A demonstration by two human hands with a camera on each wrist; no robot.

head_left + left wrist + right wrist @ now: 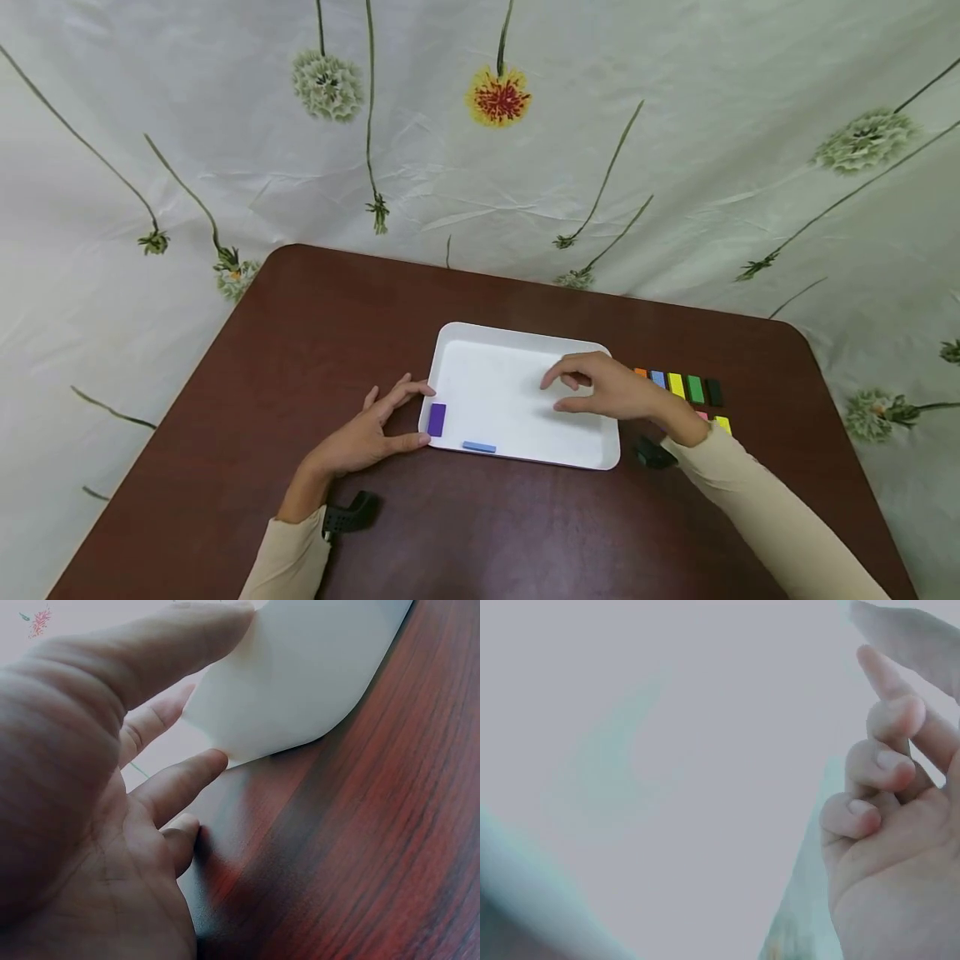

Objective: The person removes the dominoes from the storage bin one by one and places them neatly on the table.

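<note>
A shallow white tray (517,392) lies on the table. Inside it, a purple block (437,420) sits by the left wall and a light blue block (479,447) lies along the near wall. My left hand (363,437) touches the tray's left rim with its fingertips and thumb spread apart, the purple block between them. The left wrist view shows these fingers (184,784) at the tray's outer wall. Over the right part of the tray hovers my right hand (600,387), thumb and index finger apart with nothing between them; its other fingers (881,765) are bent.
Right of the tray, partly behind my right arm, lie several coloured blocks: orange (641,372), blue (657,379), yellow (677,385), green (695,388) and black (714,392), with pink and yellow ones nearer. A flower-patterned cloth (450,167) hangs beyond the brown table (360,308).
</note>
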